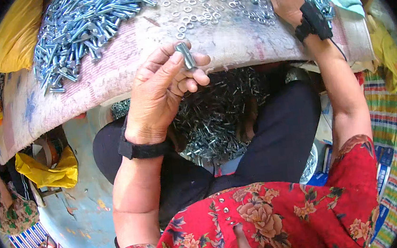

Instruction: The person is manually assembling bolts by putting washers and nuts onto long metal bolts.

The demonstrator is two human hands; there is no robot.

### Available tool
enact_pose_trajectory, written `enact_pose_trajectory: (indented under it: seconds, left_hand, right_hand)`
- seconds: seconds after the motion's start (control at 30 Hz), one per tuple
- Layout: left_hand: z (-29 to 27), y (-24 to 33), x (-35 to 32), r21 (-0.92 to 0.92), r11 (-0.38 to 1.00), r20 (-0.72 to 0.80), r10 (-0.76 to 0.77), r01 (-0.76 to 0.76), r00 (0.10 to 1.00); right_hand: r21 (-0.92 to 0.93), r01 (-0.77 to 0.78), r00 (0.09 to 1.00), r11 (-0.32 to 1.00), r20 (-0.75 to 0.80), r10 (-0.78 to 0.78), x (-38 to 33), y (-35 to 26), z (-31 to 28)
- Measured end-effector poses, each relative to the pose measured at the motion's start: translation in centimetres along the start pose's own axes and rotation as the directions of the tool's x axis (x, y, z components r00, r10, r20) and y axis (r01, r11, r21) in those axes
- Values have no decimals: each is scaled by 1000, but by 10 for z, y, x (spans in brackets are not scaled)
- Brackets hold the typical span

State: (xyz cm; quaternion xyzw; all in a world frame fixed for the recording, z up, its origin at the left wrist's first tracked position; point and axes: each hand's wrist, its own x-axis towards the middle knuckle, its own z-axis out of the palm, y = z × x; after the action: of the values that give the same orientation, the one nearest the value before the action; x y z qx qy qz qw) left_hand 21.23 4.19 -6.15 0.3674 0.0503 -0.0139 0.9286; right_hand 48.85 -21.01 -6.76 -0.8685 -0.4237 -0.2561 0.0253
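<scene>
A red floral blouse [265,222] with short sleeves fills six o'clock. Black trousers [276,140] sit at centre. A black wristband [141,149] circles the left wrist; another black strap [314,21], cabled, wraps the right at one o'clock.

Left hand [162,96] pinches a bolt [185,55]; right hand [286,0] apparently touches washers [206,11].

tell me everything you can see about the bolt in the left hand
The bolt is a short, silvery metal piece with a shiny, plated look. It stands roughly upright, tilted slightly, with its upper end showing above the fingertips. The left hand pinches it between thumb and fingers, raised just in front of the worn pinkish work board. Only the fingers touch it. Its lower end is hidden in the grip, and its thread is too small to make out.
</scene>
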Motion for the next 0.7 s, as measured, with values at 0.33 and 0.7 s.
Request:
enact_pose_trajectory:
  seconds: [0.33, 0.7]
  left_hand:
    - [-22, 9, -2, -125, 988, -154, 71, -90, 986]
    - [-22, 18, -2, -103, 976, -151, 174, -190, 973]
  right_hand:
    - [673, -74, 993, 736, -20, 119, 58, -127, -19]
    - [326, -132, 976, 936, 208, 66, 104, -195, 0]
